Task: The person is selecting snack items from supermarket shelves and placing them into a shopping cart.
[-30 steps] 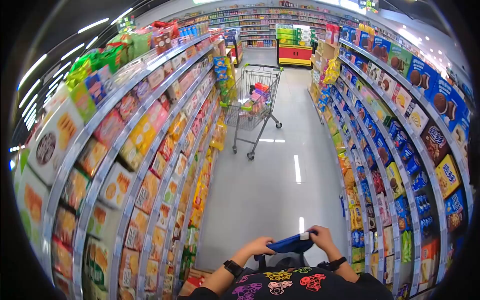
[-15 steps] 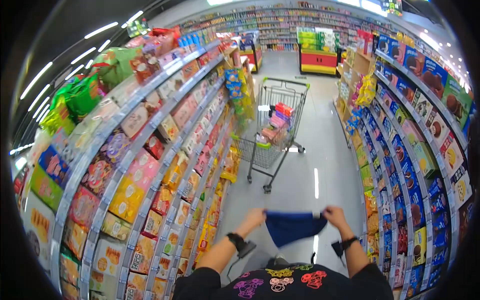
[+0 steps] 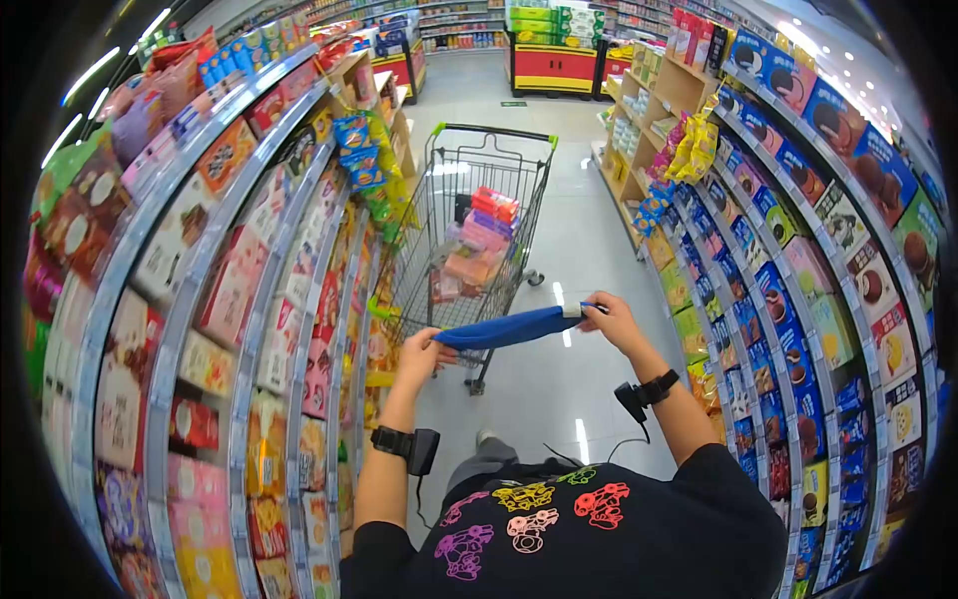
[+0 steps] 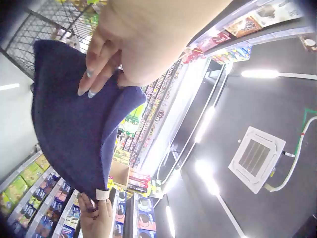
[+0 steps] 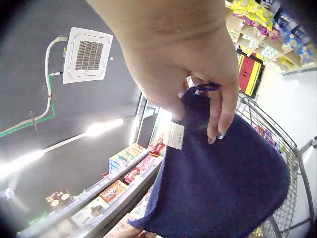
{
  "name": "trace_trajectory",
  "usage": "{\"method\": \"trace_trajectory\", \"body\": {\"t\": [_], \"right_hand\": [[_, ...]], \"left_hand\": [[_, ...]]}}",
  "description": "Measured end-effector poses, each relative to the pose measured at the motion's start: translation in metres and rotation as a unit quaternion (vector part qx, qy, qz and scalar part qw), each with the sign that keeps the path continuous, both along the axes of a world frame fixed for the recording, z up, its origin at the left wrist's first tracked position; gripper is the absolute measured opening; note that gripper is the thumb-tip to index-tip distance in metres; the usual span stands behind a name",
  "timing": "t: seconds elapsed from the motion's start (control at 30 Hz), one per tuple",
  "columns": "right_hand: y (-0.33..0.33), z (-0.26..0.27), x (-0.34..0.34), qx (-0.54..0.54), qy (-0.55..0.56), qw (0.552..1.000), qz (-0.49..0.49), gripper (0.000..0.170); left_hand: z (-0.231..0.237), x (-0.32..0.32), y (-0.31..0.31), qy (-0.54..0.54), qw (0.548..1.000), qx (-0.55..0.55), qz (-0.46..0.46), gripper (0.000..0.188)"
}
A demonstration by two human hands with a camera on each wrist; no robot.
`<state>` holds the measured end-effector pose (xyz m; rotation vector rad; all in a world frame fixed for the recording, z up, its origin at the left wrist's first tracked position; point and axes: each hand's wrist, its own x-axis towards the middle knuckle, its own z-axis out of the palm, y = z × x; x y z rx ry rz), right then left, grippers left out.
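A blue cloth piece [image 3: 509, 327] is stretched between both hands in front of the body, with a white tag [image 5: 176, 135] near the right-hand end. The left hand [image 3: 419, 361] pinches its left end; in the left wrist view that hand [image 4: 124, 54] has thumb and fingers on the dark blue fabric [image 4: 69, 109]. At the other end, the right hand [image 3: 614, 324] pinches a corner beside the tag, as the right wrist view also shows, where the hand [image 5: 193, 74] grips the fabric's top [image 5: 223, 168].
A shopping cart [image 3: 469, 230] holding several packages [image 3: 484, 240] stands just beyond the cloth. Shelves of packaged snacks line the left [image 3: 235, 260] and right [image 3: 798, 270] sides. Red and yellow cabinets [image 3: 554, 65] stand at the aisle's far end. Grey floor [image 3: 589, 230] runs right of the cart.
Both hands have risen away from the body with the cloth, which now appears as a narrow band rather than hanging broad. The cart looks nearer.
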<state>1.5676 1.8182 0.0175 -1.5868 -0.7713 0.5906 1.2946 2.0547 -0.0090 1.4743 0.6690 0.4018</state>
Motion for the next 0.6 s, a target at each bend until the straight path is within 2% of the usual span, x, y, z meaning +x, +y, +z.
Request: {"method": "trace_trajectory", "body": {"t": [0.17, 0.2, 0.3, 0.33, 0.43, 0.47, 0.53, 0.6], "right_hand": [[0.081, -0.007, 0.063, 0.016, -0.106, 0.993, -0.054, 0.012], [0.09, -0.006, 0.071, 0.008, -0.094, 0.994, -0.055, 0.015], [0.115, 0.012, 0.099, -0.019, -0.125, 0.989, -0.081, 0.012], [0.125, 0.026, 0.106, 0.031, -0.067, 0.994, -0.081, 0.009], [0.145, 0.047, 0.128, 0.092, -0.26, 0.953, -0.126, 0.009], [0.148, 0.069, 0.129, 0.106, -0.348, 0.921, -0.139, 0.01], [0.151, 0.081, 0.132, 0.115, -0.379, 0.908, -0.134, 0.011], [0.151, 0.067, 0.147, 0.093, -0.416, 0.895, -0.129, 0.012]], "left_hand": [[-0.009, 0.079, 0.078, -0.026, 0.999, 0.028, 0.038, 0.018], [-0.006, 0.089, 0.087, -0.018, 0.999, -0.009, 0.036, 0.016], [0.007, 0.107, 0.125, -0.027, 0.998, 0.054, 0.006, 0.014], [0.009, 0.117, 0.138, -0.069, 0.995, 0.065, 0.019, 0.011], [0.052, 0.142, 0.14, -0.136, 0.985, 0.098, 0.052, 0.007], [0.061, 0.148, 0.144, -0.145, 0.983, 0.105, 0.043, 0.007], [0.073, 0.159, 0.155, -0.164, 0.979, 0.122, 0.023, 0.007], [0.057, 0.164, 0.166, -0.103, 0.985, 0.134, 0.01, 0.008]]}}
